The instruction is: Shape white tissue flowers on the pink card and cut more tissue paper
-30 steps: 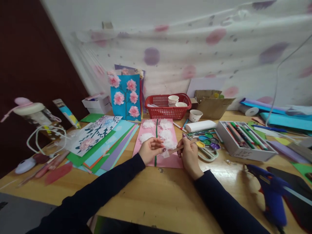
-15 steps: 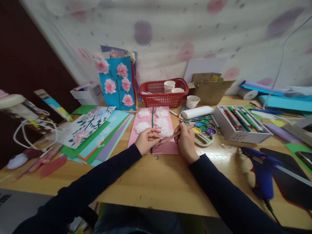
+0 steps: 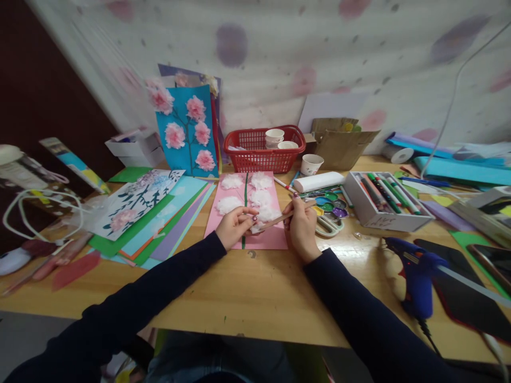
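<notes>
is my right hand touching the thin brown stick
Touching. The head view shows the thin brown stick gripped in the fingers of the right hand.

The table [image 3: 255, 298] is pale grained wood, smooth and glossy where light catches it. From here the pink sheet [image 3: 213, 226] looks like matt paper, its white blossoms [image 3: 261, 198] soft and ruffled. The red basket [image 3: 264, 154] is perforated plastic with a slight sheen; rough-edged brown cardboard [image 3: 345, 150] looks dull behind the smooth paper cup [image 3: 311, 164].

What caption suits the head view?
Right hand holding slim brown stick, left hand at its tip, over white-tufted pink paper.
</notes>
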`<state>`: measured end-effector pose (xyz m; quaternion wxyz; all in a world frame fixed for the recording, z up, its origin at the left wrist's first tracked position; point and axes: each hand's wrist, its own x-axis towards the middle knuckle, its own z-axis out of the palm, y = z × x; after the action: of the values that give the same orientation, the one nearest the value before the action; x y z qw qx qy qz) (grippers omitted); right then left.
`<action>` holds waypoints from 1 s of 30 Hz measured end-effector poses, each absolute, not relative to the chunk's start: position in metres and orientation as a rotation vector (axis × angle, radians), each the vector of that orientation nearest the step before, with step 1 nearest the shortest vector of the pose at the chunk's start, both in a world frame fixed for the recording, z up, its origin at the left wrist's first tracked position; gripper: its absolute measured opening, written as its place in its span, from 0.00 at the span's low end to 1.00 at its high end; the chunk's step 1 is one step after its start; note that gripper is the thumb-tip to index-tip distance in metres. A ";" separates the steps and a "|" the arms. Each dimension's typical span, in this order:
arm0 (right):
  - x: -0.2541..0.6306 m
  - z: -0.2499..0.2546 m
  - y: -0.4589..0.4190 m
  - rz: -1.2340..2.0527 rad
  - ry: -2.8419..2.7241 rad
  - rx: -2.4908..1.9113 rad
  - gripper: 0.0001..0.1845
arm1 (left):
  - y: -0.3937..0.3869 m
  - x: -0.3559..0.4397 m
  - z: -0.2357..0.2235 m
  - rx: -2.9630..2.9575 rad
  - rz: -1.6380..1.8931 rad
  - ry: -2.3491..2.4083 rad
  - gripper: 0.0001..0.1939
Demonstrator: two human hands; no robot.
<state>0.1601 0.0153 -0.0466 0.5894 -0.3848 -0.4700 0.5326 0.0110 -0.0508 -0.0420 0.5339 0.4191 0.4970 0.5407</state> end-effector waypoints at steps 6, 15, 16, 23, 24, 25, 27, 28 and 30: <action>0.160 -0.043 0.014 1.200 -1.114 -0.897 0.20 | -0.052 0.005 -0.047 1.098 1.237 1.156 0.25; 0.167 -0.032 0.017 1.119 -0.981 -0.973 0.21 | -0.051 0.005 -0.049 1.034 1.266 1.076 0.21; 0.167 -0.032 0.017 1.112 -0.978 -0.981 0.21 | -0.051 0.005 -0.049 1.047 1.271 1.092 0.21; 0.163 -0.041 0.016 1.152 -1.089 -0.947 0.22 | -0.052 0.006 -0.048 1.129 1.245 1.134 0.20; 0.162 -0.043 0.016 1.159 -1.108 -0.933 0.22 | -0.052 0.007 -0.048 1.142 1.240 1.145 0.20; 0.161 -0.044 0.015 1.169 -1.120 -0.923 0.22 | -0.052 0.008 -0.048 1.152 1.237 1.161 0.20; 0.160 -0.046 0.015 1.186 -1.121 -0.912 0.23 | -0.052 0.008 -0.049 1.168 1.237 1.200 0.21; 0.160 -0.046 0.015 1.190 -1.117 -0.907 0.23 | -0.052 0.008 -0.049 1.175 1.235 1.216 0.22; 0.160 -0.045 0.015 1.190 -1.111 -0.896 0.23 | -0.052 0.007 -0.050 1.185 1.220 1.222 0.22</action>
<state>0.1602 0.0148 -0.0448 0.5984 -0.3864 -0.4789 0.5131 0.0073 -0.0523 -0.0498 0.4998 0.4901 0.5054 0.5045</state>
